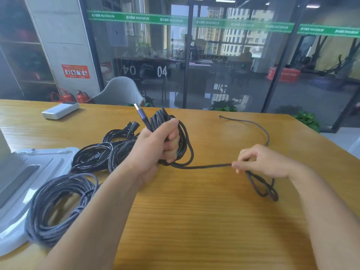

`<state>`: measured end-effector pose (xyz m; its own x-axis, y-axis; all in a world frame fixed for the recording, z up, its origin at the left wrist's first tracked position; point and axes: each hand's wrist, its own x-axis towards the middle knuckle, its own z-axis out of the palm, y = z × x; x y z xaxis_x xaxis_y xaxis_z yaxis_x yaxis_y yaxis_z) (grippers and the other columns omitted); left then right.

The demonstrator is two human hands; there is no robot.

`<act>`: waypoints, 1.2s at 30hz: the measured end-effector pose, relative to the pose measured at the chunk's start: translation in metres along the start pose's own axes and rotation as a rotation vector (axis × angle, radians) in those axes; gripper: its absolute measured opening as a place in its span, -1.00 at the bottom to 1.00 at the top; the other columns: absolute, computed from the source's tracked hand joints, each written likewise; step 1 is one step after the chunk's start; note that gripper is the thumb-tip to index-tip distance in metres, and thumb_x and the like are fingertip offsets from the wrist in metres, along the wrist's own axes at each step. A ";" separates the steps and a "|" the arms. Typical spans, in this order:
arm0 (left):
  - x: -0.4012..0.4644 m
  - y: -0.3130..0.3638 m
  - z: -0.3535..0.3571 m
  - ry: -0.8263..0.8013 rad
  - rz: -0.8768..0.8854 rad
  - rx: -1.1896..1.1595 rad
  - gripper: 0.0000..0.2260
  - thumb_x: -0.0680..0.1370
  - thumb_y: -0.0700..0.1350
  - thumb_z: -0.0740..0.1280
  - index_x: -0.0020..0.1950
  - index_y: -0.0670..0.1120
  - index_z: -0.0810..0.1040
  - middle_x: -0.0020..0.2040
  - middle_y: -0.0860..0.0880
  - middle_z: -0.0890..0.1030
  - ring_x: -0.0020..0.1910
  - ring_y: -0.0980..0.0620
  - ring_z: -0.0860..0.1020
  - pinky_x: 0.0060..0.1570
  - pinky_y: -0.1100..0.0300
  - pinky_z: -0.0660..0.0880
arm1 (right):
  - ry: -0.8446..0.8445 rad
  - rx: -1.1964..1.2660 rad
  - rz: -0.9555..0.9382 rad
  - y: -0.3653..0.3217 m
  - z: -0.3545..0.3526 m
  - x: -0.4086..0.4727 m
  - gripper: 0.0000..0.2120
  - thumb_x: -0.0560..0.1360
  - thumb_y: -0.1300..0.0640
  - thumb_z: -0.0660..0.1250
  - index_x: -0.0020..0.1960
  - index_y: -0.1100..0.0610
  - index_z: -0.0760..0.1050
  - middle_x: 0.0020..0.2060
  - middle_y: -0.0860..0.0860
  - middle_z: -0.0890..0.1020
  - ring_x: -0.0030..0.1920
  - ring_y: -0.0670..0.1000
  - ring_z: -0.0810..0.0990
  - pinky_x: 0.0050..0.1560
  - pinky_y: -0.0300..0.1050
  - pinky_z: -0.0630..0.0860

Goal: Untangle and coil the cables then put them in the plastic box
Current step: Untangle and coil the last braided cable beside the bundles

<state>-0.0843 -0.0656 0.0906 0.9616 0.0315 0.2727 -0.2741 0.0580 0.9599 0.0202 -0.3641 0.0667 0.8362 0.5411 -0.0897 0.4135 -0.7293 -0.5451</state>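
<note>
My left hand (157, 145) grips a bundle of coiled dark braided cable (183, 141) above the wooden table (194, 221), its USB plug (139, 112) sticking up. A straight run of the same cable leads right to my right hand (261, 160), which pinches it. Beyond my right hand the cable makes a small loop (263, 188) on the table and curves back to its loose end (221, 116). A finished grey braided coil (56, 207) lies at the left, partly on the plastic box lid (29, 172). Black power cables (101, 151) lie heaped behind it.
A white power bank (60, 110) lies at the table's far left. A grey chair (120, 92) stands behind the table, in front of a glass wall. Red fire extinguishers (68, 97) stand on the floor at the left.
</note>
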 end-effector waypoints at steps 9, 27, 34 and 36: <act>0.015 -0.008 -0.042 0.352 0.092 0.363 -0.59 0.65 -0.09 0.26 -0.39 -0.08 0.28 -0.48 -0.01 0.31 -0.50 0.00 0.23 -0.44 0.20 0.24 | 0.948 0.560 0.071 0.033 -0.015 -0.003 -0.61 0.71 -0.13 0.22 -0.20 0.06 0.52 -0.08 -0.16 0.65 0.18 -0.11 0.59 0.21 -0.20 0.36; 0.009 -0.012 -0.012 0.107 -0.025 0.158 -0.59 0.74 -0.04 0.22 -0.23 -0.24 0.32 -0.35 -0.08 0.17 -0.37 -0.06 0.11 -0.37 0.05 0.14 | 0.007 0.182 -0.328 -0.089 0.088 0.012 -0.65 0.74 -0.05 0.16 0.51 -0.15 0.28 -0.17 -0.23 0.64 -0.09 -0.14 0.67 0.04 -0.14 0.57; 0.006 -0.006 -0.009 0.047 -0.033 0.073 -0.63 0.74 -0.02 0.20 -0.25 -0.05 0.31 -0.39 -0.01 0.18 -0.46 0.02 0.17 -0.43 0.18 0.31 | -0.128 0.189 -0.159 -0.030 0.030 0.012 -0.56 0.65 -0.27 0.20 -0.13 0.02 0.65 -0.37 -0.07 0.46 -0.29 -0.02 0.42 -0.14 -0.06 0.42; 0.006 -0.006 -0.012 0.057 -0.031 0.069 -0.63 0.74 -0.02 0.20 -0.26 -0.05 0.32 -0.38 -0.02 0.17 -0.46 0.01 0.17 -0.43 0.17 0.30 | -0.178 0.174 -0.119 -0.021 0.013 0.003 -0.62 0.65 -0.19 0.25 -0.12 0.04 0.66 -0.30 -0.05 0.56 -0.24 -0.05 0.51 -0.08 -0.16 0.48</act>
<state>-0.0775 -0.0537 0.0860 0.9666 0.0872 0.2408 -0.2410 -0.0089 0.9705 0.0091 -0.3415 0.0671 0.7029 0.6946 -0.1530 0.4239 -0.5819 -0.6941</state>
